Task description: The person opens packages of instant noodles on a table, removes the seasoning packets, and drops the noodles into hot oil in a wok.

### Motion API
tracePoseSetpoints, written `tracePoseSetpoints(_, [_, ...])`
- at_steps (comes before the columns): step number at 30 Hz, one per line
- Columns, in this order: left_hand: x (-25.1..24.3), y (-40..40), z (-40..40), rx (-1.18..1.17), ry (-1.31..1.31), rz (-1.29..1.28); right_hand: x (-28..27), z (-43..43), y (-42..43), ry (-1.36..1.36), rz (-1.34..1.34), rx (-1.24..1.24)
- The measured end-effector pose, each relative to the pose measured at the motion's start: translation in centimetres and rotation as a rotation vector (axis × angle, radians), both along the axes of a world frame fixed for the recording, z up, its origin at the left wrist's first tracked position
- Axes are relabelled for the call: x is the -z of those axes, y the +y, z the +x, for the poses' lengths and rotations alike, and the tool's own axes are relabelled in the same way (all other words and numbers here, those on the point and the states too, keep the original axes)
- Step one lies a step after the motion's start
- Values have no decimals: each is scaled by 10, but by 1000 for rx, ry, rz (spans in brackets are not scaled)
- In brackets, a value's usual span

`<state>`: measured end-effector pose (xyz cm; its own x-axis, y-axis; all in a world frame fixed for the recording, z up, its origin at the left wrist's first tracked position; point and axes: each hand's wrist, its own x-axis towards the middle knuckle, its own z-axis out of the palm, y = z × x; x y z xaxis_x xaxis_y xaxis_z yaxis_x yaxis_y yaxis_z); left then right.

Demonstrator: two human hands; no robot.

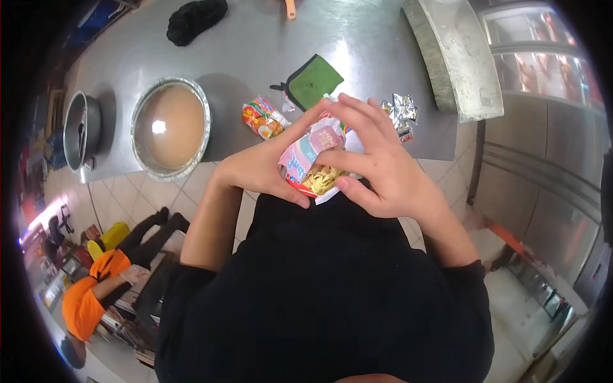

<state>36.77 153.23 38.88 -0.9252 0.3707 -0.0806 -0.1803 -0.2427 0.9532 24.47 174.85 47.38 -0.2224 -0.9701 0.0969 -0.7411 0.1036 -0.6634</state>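
Between my two hands is an opened instant noodle packet [298,160], held in front of my body near the table's edge. Dry yellow noodles [323,180] show through its torn side. My left hand [268,165] grips the packet's left side, thumb at the bottom. My right hand [383,163] holds the right side, its thumb and a finger at the noodles. Another colourful noodle packet [263,118] lies on the steel table just beyond my left hand. Small silvery sachets [403,111] lie past my right hand. A green cloth item with dark edging [313,82] lies behind the packet.
A large metal bowl of cloudy brownish liquid [170,127] and a smaller metal pan [82,131] stand at left. A black bundle [196,20] lies at the back. A long metal tray [462,57] is at right. A person in orange [91,299] is at lower left.
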Motion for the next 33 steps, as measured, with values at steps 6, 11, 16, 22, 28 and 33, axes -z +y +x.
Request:
tracePoseSetpoints(6, [8, 20, 12, -13, -137, 110, 3, -2, -3, 21, 94, -94])
tracePoseSetpoints(11, [-4, 47, 12, -4, -66, -27, 11, -1, 12, -22, 107, -177])
tracePoseSetpoints(16, [6, 82, 14, 37, -68, -238, 13, -17, 50, -53, 70, -280])
tracePoseSetpoints(22, [-1, 151, -12, -198, -52, 83, 16, -63, 109, -280, -96, -331])
tracePoseSetpoints(28, [0, 205, -17, -310, -214, 33, 27, -118, 167, -307, -518, 63])
tracePoseSetpoints(33, [16, 251, -9, -692, -411, 66, 96, -154, 194, 167, -674, 328])
